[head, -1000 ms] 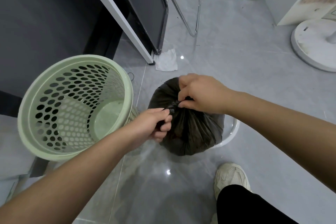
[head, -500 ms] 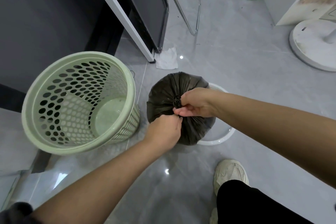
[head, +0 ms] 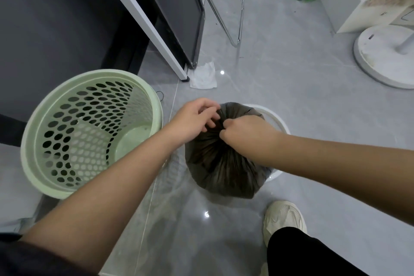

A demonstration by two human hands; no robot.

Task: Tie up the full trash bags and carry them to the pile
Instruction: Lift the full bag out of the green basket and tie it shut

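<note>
**A:** How far along is this?

**B:** About midway through the first bag, I'd say. The dark trash bag (head: 224,163) is bunched closed at the top, so the gathering is done. Both hands are working at its neck, so the tying looks unfinished. I cannot tell whether a knot exists, because the fingers cover that spot.

**A:** And the carrying?

**B:** Not begun. The bag sits low, just to the right of the green basket (head: 33,141), which has no liner in it. A white rim (head: 281,124) shows on the bag's far side from the basket. No pile and no second full bag are in view.

**A:** Where are the hands on it?

**B:** They are close together at the very top of the bag. The left hand (head: 192,119) reaches in from the basket's side, fingers curled onto the gathered plastic. The right hand (head: 244,132) is clenched on the neck from the side away from the basket, almost touching the left fingers. The bag's body bulges beneath both.
</note>
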